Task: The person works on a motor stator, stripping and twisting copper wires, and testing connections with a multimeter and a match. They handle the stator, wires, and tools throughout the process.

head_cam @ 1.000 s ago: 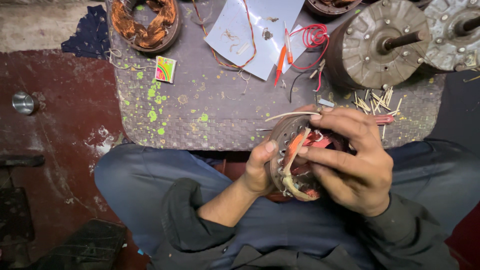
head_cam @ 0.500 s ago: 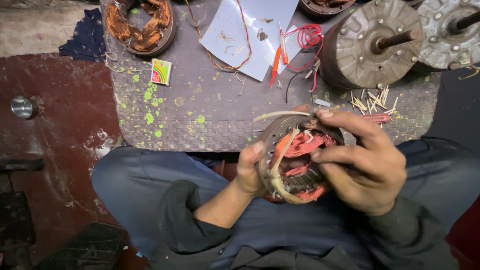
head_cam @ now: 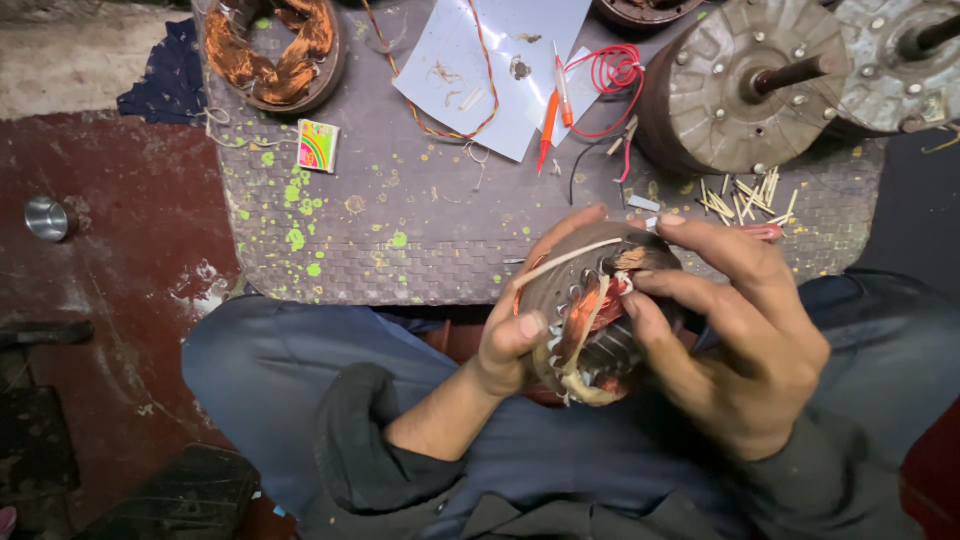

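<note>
Head view: round grey metal stator with copper windings held over lap, just below grey mat edge. Left hand clamped on rim, thumb on face. Right hand closed, fingertips pinching pale sleeving at slots. Best kept steady on rim, sleeving fed flat, without nicking copper

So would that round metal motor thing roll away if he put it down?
Probably, on its edge: the stator is a round ring. Laid flat it should stay. It's likely heavy, being metal packed with copper; both the left hand and right hand hold it.
</note>
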